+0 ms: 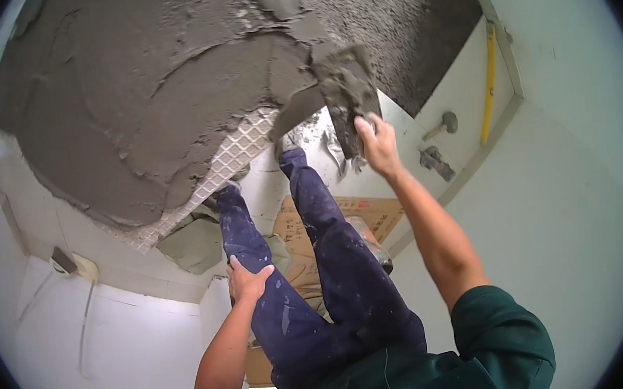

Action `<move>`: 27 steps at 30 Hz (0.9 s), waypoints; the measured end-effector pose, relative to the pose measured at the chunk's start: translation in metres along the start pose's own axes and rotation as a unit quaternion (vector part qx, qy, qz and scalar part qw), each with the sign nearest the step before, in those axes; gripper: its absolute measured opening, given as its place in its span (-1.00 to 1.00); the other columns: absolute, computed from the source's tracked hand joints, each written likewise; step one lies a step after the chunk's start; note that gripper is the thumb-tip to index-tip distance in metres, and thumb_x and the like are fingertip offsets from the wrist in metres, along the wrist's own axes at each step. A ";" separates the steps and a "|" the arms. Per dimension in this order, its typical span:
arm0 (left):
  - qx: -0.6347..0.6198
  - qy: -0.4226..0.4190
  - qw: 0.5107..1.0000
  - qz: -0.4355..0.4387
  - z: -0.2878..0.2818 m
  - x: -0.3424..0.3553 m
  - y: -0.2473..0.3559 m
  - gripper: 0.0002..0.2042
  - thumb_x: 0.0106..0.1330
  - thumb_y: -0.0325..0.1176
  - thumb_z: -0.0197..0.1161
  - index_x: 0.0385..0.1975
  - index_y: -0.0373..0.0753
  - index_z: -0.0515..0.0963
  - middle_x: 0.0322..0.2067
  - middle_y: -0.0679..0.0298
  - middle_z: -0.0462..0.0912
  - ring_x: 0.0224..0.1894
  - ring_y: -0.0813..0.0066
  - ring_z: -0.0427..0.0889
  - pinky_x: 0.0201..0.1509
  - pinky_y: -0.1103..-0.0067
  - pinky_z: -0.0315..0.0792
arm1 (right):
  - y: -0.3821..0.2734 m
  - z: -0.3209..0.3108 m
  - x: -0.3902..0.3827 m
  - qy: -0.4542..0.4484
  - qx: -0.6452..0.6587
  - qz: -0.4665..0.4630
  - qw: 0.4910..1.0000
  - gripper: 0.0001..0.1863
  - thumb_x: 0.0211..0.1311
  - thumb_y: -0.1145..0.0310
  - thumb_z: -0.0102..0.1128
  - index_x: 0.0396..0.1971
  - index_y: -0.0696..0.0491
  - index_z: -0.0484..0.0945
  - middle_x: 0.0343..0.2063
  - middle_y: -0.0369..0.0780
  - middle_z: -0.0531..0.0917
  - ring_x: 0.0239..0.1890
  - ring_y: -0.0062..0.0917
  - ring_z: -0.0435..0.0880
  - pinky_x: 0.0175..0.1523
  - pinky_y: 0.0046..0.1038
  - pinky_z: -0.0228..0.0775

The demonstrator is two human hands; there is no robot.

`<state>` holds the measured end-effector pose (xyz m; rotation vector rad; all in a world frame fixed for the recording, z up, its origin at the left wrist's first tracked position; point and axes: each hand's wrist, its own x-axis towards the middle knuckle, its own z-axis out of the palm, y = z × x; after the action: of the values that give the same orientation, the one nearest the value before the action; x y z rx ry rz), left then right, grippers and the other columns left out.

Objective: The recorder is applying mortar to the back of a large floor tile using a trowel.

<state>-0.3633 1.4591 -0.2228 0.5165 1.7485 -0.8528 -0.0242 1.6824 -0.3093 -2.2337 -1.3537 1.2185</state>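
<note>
My right hand (376, 143) holds a mortar-coated trowel (343, 75) at the front edge of a large bed of wet grey mortar (101, 117). The mortar lies over a pale tile (241, 141) with a raised grid pattern, whose near strip shows. Dark curved material at the trowel's left overhangs the tile edge; I cannot make out whether it is mortar or blade. My left hand (249, 281) rests on my left thigh in stained blue trousers (285, 309), thumb and fingers apart.
Coarse dry grey screed (375, 1) lies beyond the mortar. A yellow spirit level (489, 87), a mallet (449, 123) and a small dirty tool (436, 164) lie at right along the wall (564, 170). Cardboard (373, 215) lies under me. A fitting with cable (85, 270) is at left.
</note>
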 end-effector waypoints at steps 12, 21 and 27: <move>-0.086 0.016 0.996 0.017 0.034 0.007 -0.038 0.15 -0.07 0.14 0.53 0.46 -0.23 -0.03 0.37 -0.10 0.17 0.31 -0.07 0.37 0.30 0.13 0.35 | -0.198 0.150 0.106 -0.309 -0.176 -0.154 0.922 -0.46 0.31 -0.07 0.01 -0.17 0.15 0.65 -0.25 0.13 0.68 -0.11 0.07 0.64 0.03 -0.16 0.47; -0.107 0.004 0.994 0.023 0.043 0.011 -0.048 0.16 -0.07 0.16 0.53 0.46 -0.22 -0.03 0.38 -0.10 0.16 0.28 -0.10 0.41 0.23 0.09 0.41 | -0.160 0.137 0.036 -0.455 -0.441 -0.343 0.694 -0.54 0.33 -0.06 0.01 -0.27 0.06 0.65 -0.44 0.04 0.70 -0.35 -0.02 0.70 -0.18 -0.06 0.56; -0.143 0.019 0.989 0.024 0.044 0.016 -0.056 0.14 -0.07 0.13 0.54 0.45 -0.23 0.00 0.37 -0.10 0.17 0.27 -0.09 0.42 0.23 0.15 0.43 | -0.126 0.129 -0.015 -0.496 -0.533 -0.319 0.607 -0.54 0.31 -0.08 0.01 -0.29 0.01 0.68 -0.41 -0.04 0.73 -0.25 -0.15 0.74 -0.09 -0.16 0.58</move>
<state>-0.3804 1.3885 -0.2288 0.3834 1.8471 -0.5490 -0.2025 1.7123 -0.3070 -0.7940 -3.6329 1.5433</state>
